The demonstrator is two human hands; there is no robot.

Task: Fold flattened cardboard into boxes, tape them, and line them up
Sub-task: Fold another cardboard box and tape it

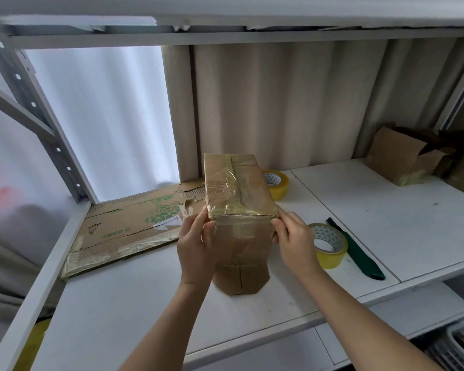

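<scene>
Above the white shelf (252, 317), we hold a taped cardboard box (239, 188) up in both hands, its sealed end turned toward us and covered in shiny clear tape. Our left hand (196, 250) grips the box's left side, thumb curled onto the near face and fingers wrapped out of sight behind it. Our right hand (295, 239) grips the right corner the same way; its fingertips are hidden by the cardboard. Below our hands the box's lower flaps hang down loose and untaped; whether they touch the shelf we cannot tell.

Behind the box on the left, a flattened sheet of cardboard (129, 228) with green print lies on the shelf, its near end hidden by the box and our left hand. A roll of yellow tape (276, 183) sits partly hidden behind the box's right edge. A second roll of yellow tape (330, 245) lies just beside our right hand, and a dark green tool (359, 253) lies beside it; we cannot make out what kind it is. At the far right, another folded box (402, 156) lies tipped on the shelf, and the things past it are cut off by the frame edge and too dark to name.
</scene>
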